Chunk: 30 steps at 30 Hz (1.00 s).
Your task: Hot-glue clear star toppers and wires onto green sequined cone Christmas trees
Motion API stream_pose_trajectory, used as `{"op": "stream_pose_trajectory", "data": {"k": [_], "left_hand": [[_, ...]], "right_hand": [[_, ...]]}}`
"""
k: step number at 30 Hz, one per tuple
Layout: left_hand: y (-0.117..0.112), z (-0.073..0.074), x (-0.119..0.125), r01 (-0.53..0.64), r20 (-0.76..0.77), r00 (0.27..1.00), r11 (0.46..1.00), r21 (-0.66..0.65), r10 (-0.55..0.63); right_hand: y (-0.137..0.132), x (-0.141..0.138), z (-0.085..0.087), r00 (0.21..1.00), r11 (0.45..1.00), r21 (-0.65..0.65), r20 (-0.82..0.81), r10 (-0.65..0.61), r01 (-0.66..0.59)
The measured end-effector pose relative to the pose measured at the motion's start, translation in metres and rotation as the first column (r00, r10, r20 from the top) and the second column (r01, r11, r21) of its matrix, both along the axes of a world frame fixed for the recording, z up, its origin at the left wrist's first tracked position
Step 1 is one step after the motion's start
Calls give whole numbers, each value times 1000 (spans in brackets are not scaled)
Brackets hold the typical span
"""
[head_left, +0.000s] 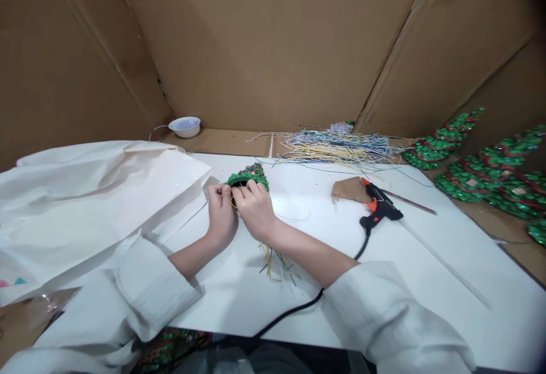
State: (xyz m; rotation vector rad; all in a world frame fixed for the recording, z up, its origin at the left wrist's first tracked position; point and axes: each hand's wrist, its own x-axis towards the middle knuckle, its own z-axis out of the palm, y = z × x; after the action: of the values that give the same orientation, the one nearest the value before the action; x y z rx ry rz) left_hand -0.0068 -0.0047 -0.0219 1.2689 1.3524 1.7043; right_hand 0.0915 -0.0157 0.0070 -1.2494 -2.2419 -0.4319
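A small green Christmas tree [259, 174] with red trim and beads is tilted over the white table, its dark hollow base turned toward me. My left hand [222, 215] pinches the left side of the base rim. My right hand [257, 209] is closed at the right side of the base, with its fingers curled over the opening. A yellow loop of wire [232, 202] shows between my hands at the base; which fingers hold it I cannot tell. Short cut pieces of yellow and green wire [269, 263] lie below my right forearm.
A black and orange glue gun [384, 206] rests at the right, its cord [294, 310] crossing the table. Behind are a bundle of wires [336, 149] and a white bowl [186, 127]. White sheeting [98, 192] covers the left; larger trees [473, 175] stand right. Cardboard walls [273, 44] surround the table.
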Motion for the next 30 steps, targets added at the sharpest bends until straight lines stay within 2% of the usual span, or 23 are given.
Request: {"op": "stream_pose_trajectory", "data": {"k": [3, 7, 15, 18, 25, 30], "left_hand": [[-3, 2, 4, 11, -103, 995, 1000, 5, -10], [-6, 2, 6, 65, -215, 975, 997, 36, -56], [-4, -5, -10, 183, -361, 918, 983, 24, -162], [-6, -3, -14, 207, -338, 921, 978, 6, -193], [-13, 5, -12, 158, -282, 944, 985, -65, -171], [-12, 4, -11, 184, -143, 968, 970, -159, -207]], "right_hand": [[0, 5, -4, 999, 999, -5, 14, -49, 49], [-2, 10, -8, 993, 992, -95, 82, -80, 87], [-5, 10, -11, 992, 972, -204, 70, -101, 113], [-4, 7, -15, 994, 969, -225, 54, -94, 103], [1, 3, -20, 991, 950, -287, -13, -132, 123], [3, 3, -20, 989, 939, -316, -11, -148, 137]]}}
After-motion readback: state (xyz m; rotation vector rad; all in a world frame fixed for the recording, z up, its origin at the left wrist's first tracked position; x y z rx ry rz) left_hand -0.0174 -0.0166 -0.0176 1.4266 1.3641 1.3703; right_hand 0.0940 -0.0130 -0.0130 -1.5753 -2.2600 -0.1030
